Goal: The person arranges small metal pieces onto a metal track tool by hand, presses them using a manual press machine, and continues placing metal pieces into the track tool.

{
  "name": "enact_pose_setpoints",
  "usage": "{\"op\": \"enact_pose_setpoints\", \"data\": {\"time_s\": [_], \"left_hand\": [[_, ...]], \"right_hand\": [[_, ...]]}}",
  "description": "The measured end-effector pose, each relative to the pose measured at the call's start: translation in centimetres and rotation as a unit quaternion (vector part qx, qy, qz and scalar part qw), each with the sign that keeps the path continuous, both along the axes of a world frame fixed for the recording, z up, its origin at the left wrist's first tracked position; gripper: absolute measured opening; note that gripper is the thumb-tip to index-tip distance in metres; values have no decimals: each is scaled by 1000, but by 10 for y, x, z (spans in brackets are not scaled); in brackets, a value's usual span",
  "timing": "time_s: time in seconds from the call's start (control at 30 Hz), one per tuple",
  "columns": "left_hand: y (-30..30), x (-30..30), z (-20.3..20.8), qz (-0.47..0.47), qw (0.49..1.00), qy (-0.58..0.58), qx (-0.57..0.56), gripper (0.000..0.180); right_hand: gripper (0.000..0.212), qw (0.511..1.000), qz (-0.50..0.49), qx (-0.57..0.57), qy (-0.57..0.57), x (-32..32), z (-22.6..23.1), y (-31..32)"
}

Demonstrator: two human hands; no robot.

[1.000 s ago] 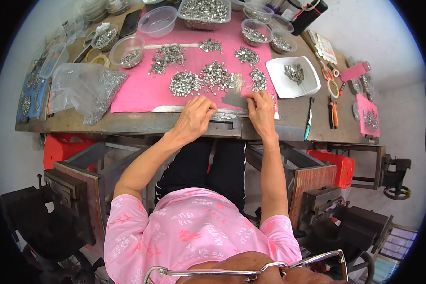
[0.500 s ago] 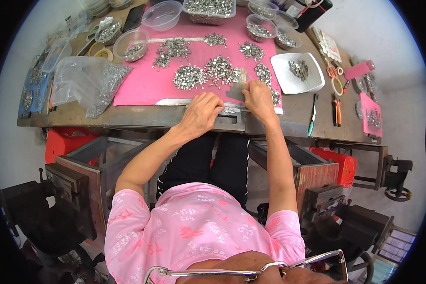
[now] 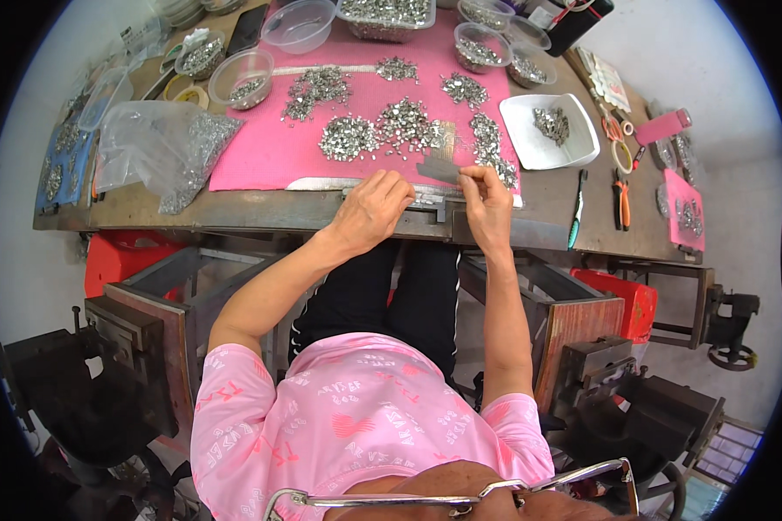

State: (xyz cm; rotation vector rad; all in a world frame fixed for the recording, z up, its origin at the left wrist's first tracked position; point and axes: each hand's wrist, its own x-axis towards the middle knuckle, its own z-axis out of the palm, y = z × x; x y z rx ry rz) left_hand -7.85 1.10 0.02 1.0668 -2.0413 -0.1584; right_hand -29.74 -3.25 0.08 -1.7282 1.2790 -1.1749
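My right hand (image 3: 488, 204) pinches the right end of a thin dark grey plate (image 3: 439, 168), its free end pointing left over the pink mat (image 3: 252, 161). My left hand (image 3: 374, 207) is closed, fingers curled, by the metal rail (image 3: 427, 205) at the table's front edge; anything in its fingertips is too small to make out. Beyond the plate are a heap of shiny metal pieces (image 3: 406, 124) and a paler heap (image 3: 347, 139). Another heap (image 3: 488, 143) lies beyond my right hand.
A white tray (image 3: 517, 130) of metal pieces stands to the right, near a toothbrush (image 3: 577, 208) and orange-handled pliers (image 3: 621, 201). At left lies a clear plastic bag (image 3: 148, 143) of pieces. Plastic tubs (image 3: 300, 30) line the back. A vise (image 3: 117, 347) is at lower left.
My right hand has drawn back slightly toward me and to the right, turning the grey plate to a slant. My left hand has barely moved.
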Motion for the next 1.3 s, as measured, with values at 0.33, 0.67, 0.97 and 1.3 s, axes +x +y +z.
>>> {"op": "enact_pose_setpoints", "data": {"time_s": [0.33,0.67,0.97,1.3], "left_hand": [[7,-4,5,22,999,-3,34,18],[15,-12,-7,61,994,83,48,32],[16,-13,-4,64,993,87,37,31],[14,-8,-4,42,995,82,41,27]], "right_hand": [[5,997,36,-62,-23,27,-1,32],[3,996,39,-76,0,36,-8,36],[11,976,28,-184,114,37,-11,35],[15,963,5,-198,183,16,3,16]]}}
